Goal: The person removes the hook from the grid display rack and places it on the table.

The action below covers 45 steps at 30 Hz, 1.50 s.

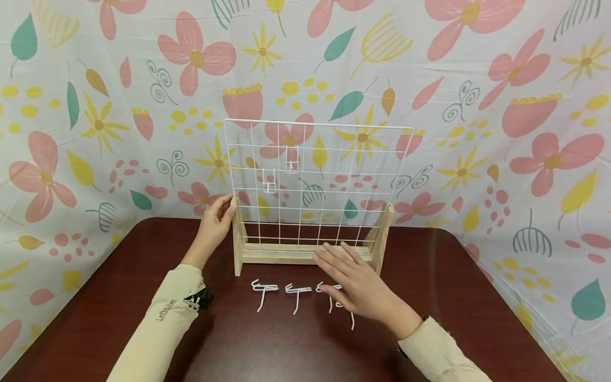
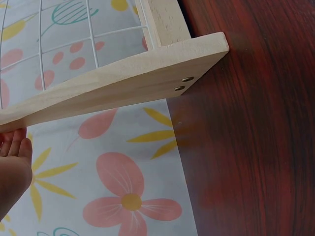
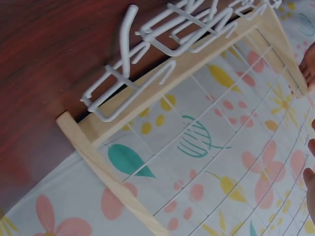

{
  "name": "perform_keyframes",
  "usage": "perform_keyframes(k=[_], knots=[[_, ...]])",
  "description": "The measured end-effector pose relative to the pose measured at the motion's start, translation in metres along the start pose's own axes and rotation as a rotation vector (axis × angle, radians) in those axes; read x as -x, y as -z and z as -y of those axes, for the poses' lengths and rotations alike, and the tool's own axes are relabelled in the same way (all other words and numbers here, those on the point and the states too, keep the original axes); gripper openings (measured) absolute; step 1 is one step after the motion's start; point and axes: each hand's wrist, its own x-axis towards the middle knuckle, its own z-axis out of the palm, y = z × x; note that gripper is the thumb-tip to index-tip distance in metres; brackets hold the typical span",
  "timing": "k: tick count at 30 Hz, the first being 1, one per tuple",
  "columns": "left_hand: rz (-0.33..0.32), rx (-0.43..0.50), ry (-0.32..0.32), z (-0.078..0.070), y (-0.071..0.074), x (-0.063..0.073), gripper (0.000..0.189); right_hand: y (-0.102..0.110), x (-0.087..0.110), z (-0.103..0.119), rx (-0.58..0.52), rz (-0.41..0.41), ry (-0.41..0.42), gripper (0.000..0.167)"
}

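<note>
Two hands [image 1: 216, 223] [image 1: 365, 286], six hooks [image 1: 264, 288], one rack [image 1: 281, 258]

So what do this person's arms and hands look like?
The left hand and right hand are ungloved. The left sleeve and right sleeve are pale cream. The left carries dark lettering and, at its cuff, an unidentifiable black item.
</note>
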Motion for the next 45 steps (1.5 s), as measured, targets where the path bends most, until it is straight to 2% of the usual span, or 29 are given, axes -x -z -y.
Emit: perform_keyframes(k=[3, 6, 7, 9, 13, 14, 16, 19, 27, 35, 45], knots=[[-0.003, -0.001, 0.000, 0.013, 0.001, -0.004, 0.041, 0.000, -0.006, -0.001, -0.009, -0.030, 0.005, 0.055], [-0.007, -0.010, -0.008, 0.018, 0.001, -0.006, 0.042, 0.001, -0.013, -0.001, -0.013, -0.068, 0.010, 0.054], [-0.007, -0.011, -0.010, 0.019, 0.002, -0.007, 0.042, 0.001, -0.015, -0.002, -0.015, -0.080, 0.011, 0.054], [-0.004, -0.018, -0.004, 0.009, 0.001, -0.005, 0.041, 0.001, -0.020, -0.002, -0.020, -0.098, 0.008, 0.054], [0.001, -0.023, 0.011, 0.007, 0.001, -0.003, 0.041, 0.002, -0.029, -0.002, -0.031, -0.124, -0.007, 0.054], [0.002, -0.028, 0.012, 0.007, 0.000, -0.003, 0.041, 0.003, -0.031, -0.001, -0.035, -0.132, -0.010, 0.054], [-0.002, -0.024, 0.006, 0.018, 0.000, -0.005, 0.042, 0.003, -0.035, -0.001, -0.038, -0.148, -0.017, 0.055], [-0.008, -0.030, -0.006, 0.021, 0.000, -0.004, 0.041, 0.004, -0.041, -0.001, -0.043, -0.163, -0.034, 0.056], [-0.023, -0.028, -0.012, 0.020, 0.000, -0.004, 0.039, 0.004, -0.058, -0.002, -0.040, -0.175, -0.116, 0.058], [-0.020, -0.024, -0.020, 0.020, -0.002, -0.004, 0.040, 0.003, -0.070, -0.004, -0.024, -0.215, -0.162, 0.059], [-0.013, -0.023, 0.003, 0.019, -0.001, -0.005, 0.041, 0.005, -0.086, -0.006, -0.084, -0.255, -0.214, 0.060]])
